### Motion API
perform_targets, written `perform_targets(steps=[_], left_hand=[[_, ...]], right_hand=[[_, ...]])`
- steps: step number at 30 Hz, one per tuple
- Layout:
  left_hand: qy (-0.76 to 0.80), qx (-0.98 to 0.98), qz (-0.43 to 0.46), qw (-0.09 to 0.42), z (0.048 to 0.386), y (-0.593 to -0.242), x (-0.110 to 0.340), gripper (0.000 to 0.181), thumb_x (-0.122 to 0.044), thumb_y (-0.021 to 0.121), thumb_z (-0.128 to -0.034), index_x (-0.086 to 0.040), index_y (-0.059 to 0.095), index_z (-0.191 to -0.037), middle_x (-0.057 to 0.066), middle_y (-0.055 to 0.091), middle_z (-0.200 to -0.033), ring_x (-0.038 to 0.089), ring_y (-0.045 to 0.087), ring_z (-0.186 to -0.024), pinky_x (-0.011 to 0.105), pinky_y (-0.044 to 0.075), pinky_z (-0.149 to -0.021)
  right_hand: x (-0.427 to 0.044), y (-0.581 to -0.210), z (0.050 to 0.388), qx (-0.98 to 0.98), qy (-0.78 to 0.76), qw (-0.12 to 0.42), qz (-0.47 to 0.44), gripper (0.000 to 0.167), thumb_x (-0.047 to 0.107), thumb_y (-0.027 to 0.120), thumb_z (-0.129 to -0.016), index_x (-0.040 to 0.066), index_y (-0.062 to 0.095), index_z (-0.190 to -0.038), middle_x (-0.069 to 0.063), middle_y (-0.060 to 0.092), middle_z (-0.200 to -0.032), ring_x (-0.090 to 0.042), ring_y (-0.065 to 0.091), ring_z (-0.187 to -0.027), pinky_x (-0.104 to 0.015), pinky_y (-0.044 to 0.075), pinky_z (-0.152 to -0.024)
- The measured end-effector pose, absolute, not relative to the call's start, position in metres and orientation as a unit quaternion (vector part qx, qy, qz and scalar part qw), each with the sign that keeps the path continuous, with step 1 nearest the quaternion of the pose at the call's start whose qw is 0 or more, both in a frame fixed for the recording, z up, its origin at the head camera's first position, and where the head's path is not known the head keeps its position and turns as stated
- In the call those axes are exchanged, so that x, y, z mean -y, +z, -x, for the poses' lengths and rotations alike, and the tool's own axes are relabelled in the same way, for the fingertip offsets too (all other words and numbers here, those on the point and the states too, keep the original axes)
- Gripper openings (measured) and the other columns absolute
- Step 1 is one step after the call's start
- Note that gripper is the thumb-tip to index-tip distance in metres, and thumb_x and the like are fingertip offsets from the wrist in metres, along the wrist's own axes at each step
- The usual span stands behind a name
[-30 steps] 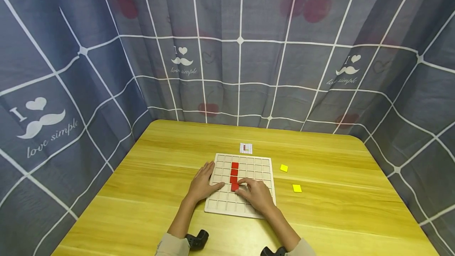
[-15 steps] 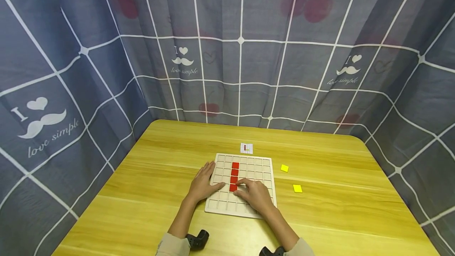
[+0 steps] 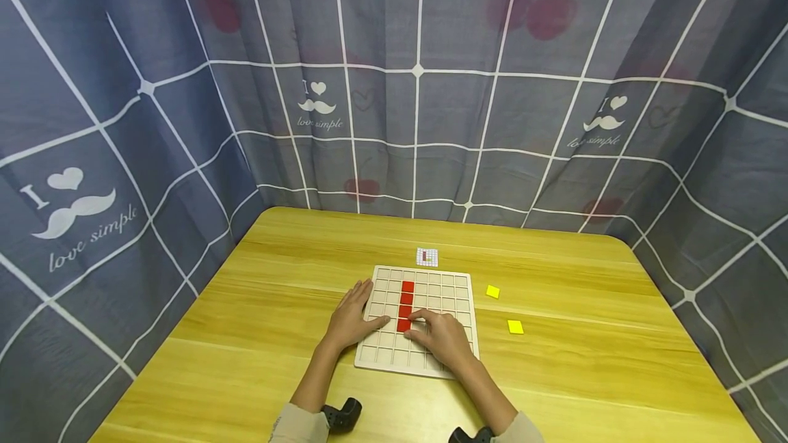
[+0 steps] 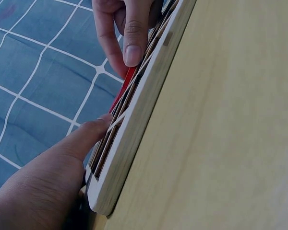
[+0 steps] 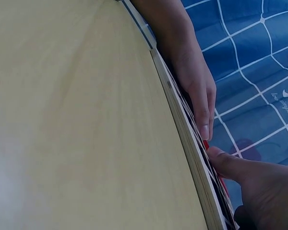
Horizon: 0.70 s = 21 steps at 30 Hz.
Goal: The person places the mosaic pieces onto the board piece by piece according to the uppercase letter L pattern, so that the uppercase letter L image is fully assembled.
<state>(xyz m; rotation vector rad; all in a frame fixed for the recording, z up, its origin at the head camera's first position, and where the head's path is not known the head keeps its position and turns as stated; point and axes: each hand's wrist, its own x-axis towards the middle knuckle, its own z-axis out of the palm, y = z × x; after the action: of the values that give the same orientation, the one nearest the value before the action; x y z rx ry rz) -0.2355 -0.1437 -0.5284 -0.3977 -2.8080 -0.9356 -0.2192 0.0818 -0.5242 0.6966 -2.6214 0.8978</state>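
Note:
A pale wooden grid board (image 3: 425, 364) lies on the table, with a column of several red square tiles (image 3: 405, 298) in its cells. At the near end of that column, my right hand (image 3: 446, 340) has thumb and index finger bent about the lowest red tile (image 3: 403, 325), fingertips at its edge. In the left wrist view, the right thumb (image 4: 133, 50) is down at the red strip. My left hand (image 3: 351, 320) rests on the board's left edge, fingers extended and thumb lying on the grid. The right wrist view shows the left hand (image 5: 194, 79) beyond the board.
Two yellow square tiles (image 3: 493, 291) lie on the table right of the board. Behind the board is a small printed grid card (image 3: 427, 257) with a coloured pattern. A grey checked curtain (image 3: 382, 108) hangs around the table (image 3: 585, 333).
The lowest red tile sat slightly askew a second ago and now lines up with the column. The right fingers shifted a little off it to the near side; the left hand stayed put.

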Motion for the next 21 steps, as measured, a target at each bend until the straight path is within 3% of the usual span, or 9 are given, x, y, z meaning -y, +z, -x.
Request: perform_targets(steps=[3, 8, 13, 21], left_hand=[[-0.312, 0.938, 0.132, 0.077, 0.236, -0.528, 0.144, 0.09, -0.053, 0.066, -0.0778, 0.0, 0.033, -0.142, 0.016, 0.032, -0.146, 0.033, 0.022, -0.136, 0.052, 0.021, -0.108], [-0.31, 0.938, 0.133, 0.075, 0.235, -0.527, 0.143, 0.09, -0.053, 0.066, -0.0779, 0.0, 0.033, -0.142, 0.016, 0.031, -0.146, 0.032, 0.022, -0.136, 0.05, 0.02, -0.109], [-0.31, 0.938, 0.134, 0.074, 0.234, -0.527, 0.142, 0.089, -0.052, 0.066, -0.078, 0.0, 0.032, -0.142, 0.016, 0.031, -0.146, 0.03, 0.02, -0.137, 0.046, 0.017, -0.111], [-0.312, 0.937, 0.137, 0.081, 0.234, -0.527, 0.143, 0.089, -0.051, 0.067, -0.0778, 0.001, 0.033, -0.142, 0.017, 0.031, -0.146, 0.032, 0.021, -0.136, 0.046, 0.017, -0.111]], right_hand=[[-0.083, -0.525, 0.22, 0.906, 0.315, 0.144, -0.241, 0.03, 0.041, 0.075, -0.073, 0.02, 0.071, -0.095, 0.013, 0.038, -0.046, -0.001, 0.02, -0.047, -0.019, 0.026, -0.039], [-0.096, -0.523, 0.225, 0.897, 0.344, 0.155, -0.23, 0.028, 0.036, 0.076, -0.074, 0.018, 0.072, -0.095, 0.008, 0.048, -0.047, 0.001, 0.019, -0.044, -0.019, 0.025, -0.038], [-0.124, -0.516, 0.234, 0.903, 0.361, 0.15, -0.177, 0.027, 0.033, 0.075, -0.077, 0.018, 0.072, -0.099, 0.009, 0.031, -0.045, -0.001, 0.017, -0.042, -0.02, 0.02, -0.037], [-0.181, -0.503, 0.257, 0.927, 0.338, 0.134, -0.09, 0.035, 0.031, 0.071, -0.082, 0.011, 0.068, -0.11, 0.006, 0.027, -0.048, -0.007, 0.017, -0.042, -0.02, 0.019, -0.037]])
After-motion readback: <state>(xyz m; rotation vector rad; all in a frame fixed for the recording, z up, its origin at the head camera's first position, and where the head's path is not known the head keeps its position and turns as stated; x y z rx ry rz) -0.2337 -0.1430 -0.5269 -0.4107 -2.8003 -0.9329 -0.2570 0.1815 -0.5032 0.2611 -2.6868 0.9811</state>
